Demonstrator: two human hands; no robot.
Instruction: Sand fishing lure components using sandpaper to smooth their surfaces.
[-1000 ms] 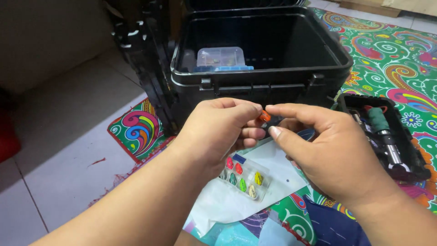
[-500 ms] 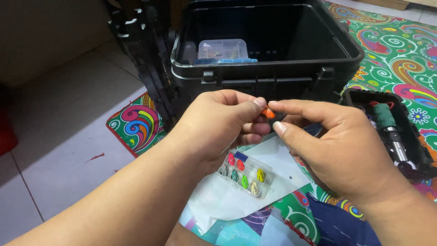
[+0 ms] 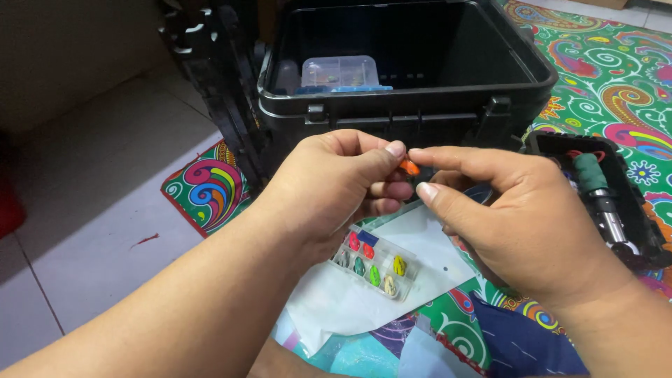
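Note:
My left hand (image 3: 334, 183) and my right hand (image 3: 509, 210) meet in front of a black box, both pinching one small orange piece (image 3: 408, 167) between thumb and fingertips. Below them lies a small clear compartment case (image 3: 374, 262) with several coloured pieces in red, green, yellow and blue. The case rests on a white sheet (image 3: 350, 297) spread over a patterned mat.
An open black plastic box (image 3: 406, 105) stands just beyond my hands, with a clear lidded container (image 3: 339, 71) inside. Its black lid (image 3: 217, 91) leans at the left. A black tray (image 3: 619, 203) at the right holds a green-handled tool (image 3: 595, 178). The colourful mat (image 3: 616, 77) meets tiled floor (image 3: 98, 203) on the left.
Both hands have stayed together on the orange piece, shifting only slightly; the view has tilted a little so the box sits higher.

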